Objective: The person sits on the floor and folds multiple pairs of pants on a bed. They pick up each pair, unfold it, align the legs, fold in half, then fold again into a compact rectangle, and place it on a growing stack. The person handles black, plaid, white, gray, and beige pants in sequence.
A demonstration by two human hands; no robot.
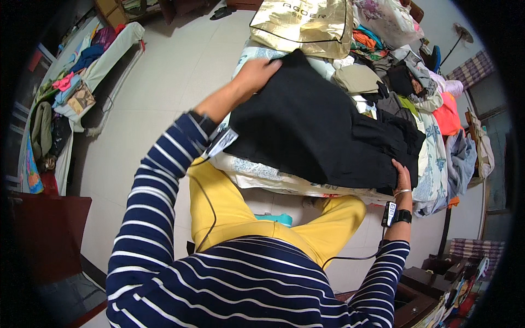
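A large black cloth garment [303, 127] lies spread over a bed with a white and blue patterned sheet [434, 141]. At its upper left corner, my left hand [258, 74] grips the edge between thumb and fingers. My right hand [402, 176] rests at the garment's right end near the bed's front edge, fingers on the fabric; its grip is partly hidden. Beyond the garment stands a shiny gold bag [301, 26] with writing on it. Folded beige cloth [357, 78] lies just past the garment's upper right side.
Piled clothes [410, 78] cover the bed's far right. At left, a covered bench [131, 35] holds more clothes. Dark wooden furniture [418, 287] stands at lower right. Cables run from devices on both wrists. A turquoise object [279, 219] is on the floor between my legs.
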